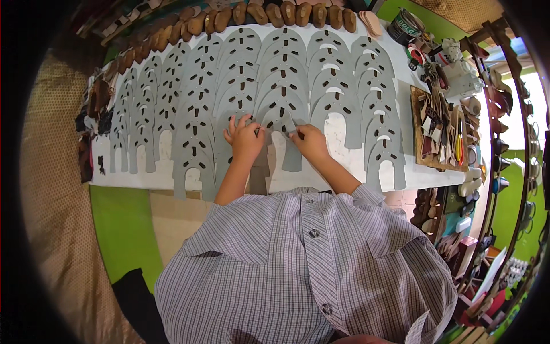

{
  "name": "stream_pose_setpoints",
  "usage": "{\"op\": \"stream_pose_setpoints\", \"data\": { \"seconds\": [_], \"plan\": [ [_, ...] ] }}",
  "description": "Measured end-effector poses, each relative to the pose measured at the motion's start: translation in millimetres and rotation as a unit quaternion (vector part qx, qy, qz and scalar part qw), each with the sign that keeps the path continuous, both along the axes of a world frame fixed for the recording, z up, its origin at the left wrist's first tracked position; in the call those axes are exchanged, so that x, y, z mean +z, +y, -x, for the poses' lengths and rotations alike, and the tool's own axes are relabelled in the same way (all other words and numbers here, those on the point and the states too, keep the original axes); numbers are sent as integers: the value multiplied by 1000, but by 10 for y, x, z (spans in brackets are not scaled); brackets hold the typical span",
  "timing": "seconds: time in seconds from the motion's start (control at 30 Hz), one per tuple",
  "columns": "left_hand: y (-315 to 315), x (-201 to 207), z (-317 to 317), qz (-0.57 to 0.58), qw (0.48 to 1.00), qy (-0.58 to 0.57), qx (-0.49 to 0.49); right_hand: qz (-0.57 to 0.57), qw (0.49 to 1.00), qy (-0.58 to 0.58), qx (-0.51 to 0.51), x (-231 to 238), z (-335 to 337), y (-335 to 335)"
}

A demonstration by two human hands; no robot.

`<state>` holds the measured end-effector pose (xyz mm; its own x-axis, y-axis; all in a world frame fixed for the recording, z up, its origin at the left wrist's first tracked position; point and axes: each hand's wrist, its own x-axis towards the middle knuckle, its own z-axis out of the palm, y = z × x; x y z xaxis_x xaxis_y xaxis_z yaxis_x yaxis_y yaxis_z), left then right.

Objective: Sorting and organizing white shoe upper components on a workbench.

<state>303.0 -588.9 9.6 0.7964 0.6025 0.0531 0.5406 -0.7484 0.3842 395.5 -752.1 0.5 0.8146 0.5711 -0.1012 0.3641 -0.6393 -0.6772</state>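
Note:
Grey U-shaped shoe upper pieces [283,109] lie in overlapping columns on the white table, each carrying small dark strips. My left hand [246,140] rests over the nearest piece of a middle column; its thumb and forefinger are pinched together at a small dark bit, too small to make out, while the other fingers are raised. Just to the right, my right hand [311,142] pinches the edge of the same column's front piece, where a grey flap [289,122] lifts beside a dark strip [285,129]. The pinching fingertips are partly hidden.
Wooden shoe lasts [258,12] line the table's far edge. At the right are a dark tin can [405,27] and a wooden board [424,103] of leather scraps. Beyond it stands a rack of shoes [501,143]. A woven wall [57,172] bounds the left.

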Motion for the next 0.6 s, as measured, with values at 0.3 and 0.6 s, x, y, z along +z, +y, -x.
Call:
{"op": "stream_pose_setpoints", "data": {
  "seconds": [0.3, 0.6],
  "plan": [
    [-383, 427, -186, 76, 986, -35, -146, -158, 958, 225, -81, 303, -298, -853],
    [-924, 205, -685, 204, 958, 6, -203, -161, 925, 291, -186, 370, -554, -1344]
  ]
}}
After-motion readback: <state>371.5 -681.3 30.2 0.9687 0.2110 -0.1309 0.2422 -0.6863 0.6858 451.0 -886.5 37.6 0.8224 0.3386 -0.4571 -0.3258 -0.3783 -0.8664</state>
